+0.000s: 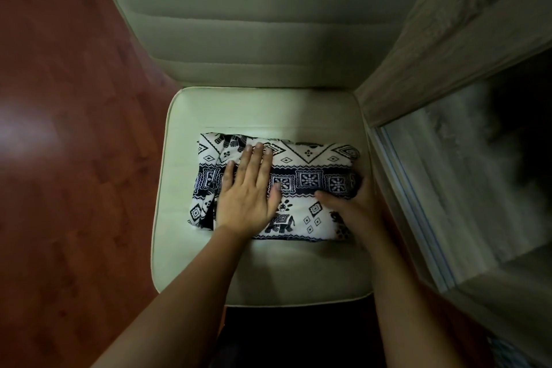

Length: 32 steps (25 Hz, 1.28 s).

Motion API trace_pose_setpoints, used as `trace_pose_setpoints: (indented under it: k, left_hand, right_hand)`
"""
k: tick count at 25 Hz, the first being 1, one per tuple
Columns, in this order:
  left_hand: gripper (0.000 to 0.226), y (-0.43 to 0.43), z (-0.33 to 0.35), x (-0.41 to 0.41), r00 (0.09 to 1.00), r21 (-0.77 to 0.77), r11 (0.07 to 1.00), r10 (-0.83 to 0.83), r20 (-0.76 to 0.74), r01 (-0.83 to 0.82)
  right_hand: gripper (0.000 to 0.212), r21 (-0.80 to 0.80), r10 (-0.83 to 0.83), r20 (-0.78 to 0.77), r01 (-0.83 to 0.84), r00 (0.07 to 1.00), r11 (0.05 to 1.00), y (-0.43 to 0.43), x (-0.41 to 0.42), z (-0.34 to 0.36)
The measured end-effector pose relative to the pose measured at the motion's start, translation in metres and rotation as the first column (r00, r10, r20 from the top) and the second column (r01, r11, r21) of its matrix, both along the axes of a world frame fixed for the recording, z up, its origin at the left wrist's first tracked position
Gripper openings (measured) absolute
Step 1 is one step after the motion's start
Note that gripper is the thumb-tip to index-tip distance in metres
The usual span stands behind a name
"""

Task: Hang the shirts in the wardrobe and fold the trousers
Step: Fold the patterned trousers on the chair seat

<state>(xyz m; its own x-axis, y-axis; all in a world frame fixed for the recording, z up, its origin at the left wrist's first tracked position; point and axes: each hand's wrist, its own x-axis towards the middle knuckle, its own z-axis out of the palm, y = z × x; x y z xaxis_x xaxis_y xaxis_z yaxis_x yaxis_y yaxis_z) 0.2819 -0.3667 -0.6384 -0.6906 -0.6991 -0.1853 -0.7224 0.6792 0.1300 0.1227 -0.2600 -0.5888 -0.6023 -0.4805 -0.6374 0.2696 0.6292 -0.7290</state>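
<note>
Trouser-folding step, probably near done. One pair of patterned trousers (307, 164) lay folded into a compact rectangle in the middle of the chair (268, 272) seat. Left hand (248, 197) pressed flat on them toward the chair's left side, fingers straight. Right hand (355, 209) gripped the end by the chair's right edge, thumb on top, fingers apparently tucked round it. Next likely needs one more fold or a smoothing, keeping layers aligned. Count: one chair, one trousers, two hands, no shirts seen. Wardrobe (448, 39) stood just right of the chair.
</note>
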Motion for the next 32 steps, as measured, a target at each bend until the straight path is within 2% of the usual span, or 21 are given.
trace_pose_setpoints:
  k: [3, 7, 8, 10, 11, 12, 13, 14, 15, 18, 20, 22, 23, 25, 28, 30, 32]
  left_hand:
    - [0.066, -0.001, 0.003, -0.002, 1.000, 0.030, 1.000, -0.001, 0.024, 0.000]
    - [0.064, -0.006, 0.020, -0.002, 0.999, 0.091, 0.995, 0.034, -0.033, -0.031]
    - [0.064, -0.007, 0.028, -0.001, 0.993, 0.077, 0.994, 0.082, -0.080, -0.076]
    - [0.066, -0.008, 0.048, 0.006, 0.941, 0.067, 0.959, 0.283, -0.186, -0.275]
    - [0.069, -0.011, 0.050, 0.015, 0.886, 0.132, 0.906, 0.421, -0.196, -0.402]
    - [0.076, -0.015, 0.051, 0.025, 0.795, 0.257, 0.808, 0.579, -0.178, -0.531]
    - [0.085, -0.022, 0.047, 0.037, 0.678, 0.408, 0.670, 0.720, -0.151, -0.620]
    - [0.094, -0.028, 0.038, 0.050, 0.586, 0.537, 0.550, 0.801, -0.124, -0.639]
    - [0.099, -0.033, 0.033, 0.059, 0.540, 0.612, 0.476, 0.836, -0.093, -0.631]
    - [0.098, -0.039, 0.031, 0.069, 0.540, 0.697, 0.347, 0.839, 0.067, -0.627]
    - [0.085, -0.040, 0.038, 0.065, 0.538, 0.755, 0.259, 0.830, 0.144, -0.602]
    - [0.060, -0.039, 0.046, 0.061, 0.559, 0.798, 0.224, 0.813, 0.164, -0.560]
    - [0.049, -0.035, 0.052, 0.061, 0.556, 0.820, 0.220, 0.820, 0.139, -0.529]
    - [0.035, -0.028, 0.068, 0.057, 0.547, 0.845, 0.263, 0.836, 0.041, -0.466]
    - [0.019, -0.028, 0.127, 0.041, 0.572, 0.813, 0.439, 0.804, -0.165, -0.383]
    - [0.020, -0.038, 0.187, 0.027, 0.593, 0.721, 0.603, 0.733, -0.333, -0.341]
    - [0.021, -0.053, 0.253, 0.007, 0.598, 0.627, 0.720, 0.652, -0.466, -0.296]
  right_hand:
    - [0.083, 0.096, 0.094, -0.057, -0.088, 0.994, 0.991, 0.003, -0.006, 0.001]
    - [0.094, 0.193, 0.125, -0.354, -0.058, 0.927, 0.979, 0.002, 0.007, 0.002]
    - [0.095, 0.189, 0.121, -0.377, -0.052, 0.918, 0.981, 0.004, 0.012, 0.001]
    - [0.086, 0.212, 0.096, -0.348, -0.022, 0.933, 0.977, 0.011, 0.017, 0.002]
    - [0.079, 0.239, 0.090, -0.317, -0.013, 0.944, 0.971, 0.015, 0.018, 0.002]
    - [0.076, 0.266, 0.100, -0.282, -0.022, 0.954, 0.964, 0.019, 0.017, 0.004]
    - [0.077, 0.282, 0.119, -0.254, -0.044, 0.960, 0.958, 0.023, 0.015, 0.004]
    - [0.079, 0.288, 0.137, -0.226, -0.068, 0.965, 0.955, 0.025, 0.014, 0.004]
    - [0.080, 0.286, 0.149, -0.191, -0.090, 0.970, 0.954, 0.025, 0.012, 0.004]
    - [0.068, 0.250, 0.126, -0.112, -0.094, 0.986, 0.964, 0.022, 0.012, 0.003]
    - [0.055, 0.169, 0.056, -0.065, -0.044, 0.996, 0.985, 0.018, 0.016, 0.004]
    - [0.043, 0.090, -0.031, -0.071, 0.037, 0.997, 0.995, 0.017, 0.020, 0.007]
    - [0.041, 0.061, -0.062, -0.102, 0.068, 0.993, 0.996, 0.017, 0.023, 0.010]
    - [0.050, 0.023, -0.090, -0.204, 0.097, 0.975, 0.995, 0.015, 0.027, 0.024]
    - [0.074, -0.052, -0.086, -0.323, 0.073, 0.943, 0.996, 0.006, 0.021, 0.070]
    - [0.064, -0.137, -0.142, -0.384, 0.096, 0.912, 0.986, -0.003, 0.008, 0.121]
    - [0.050, -0.219, -0.201, -0.462, 0.109, 0.864, 0.970, -0.015, -0.013, 0.181]
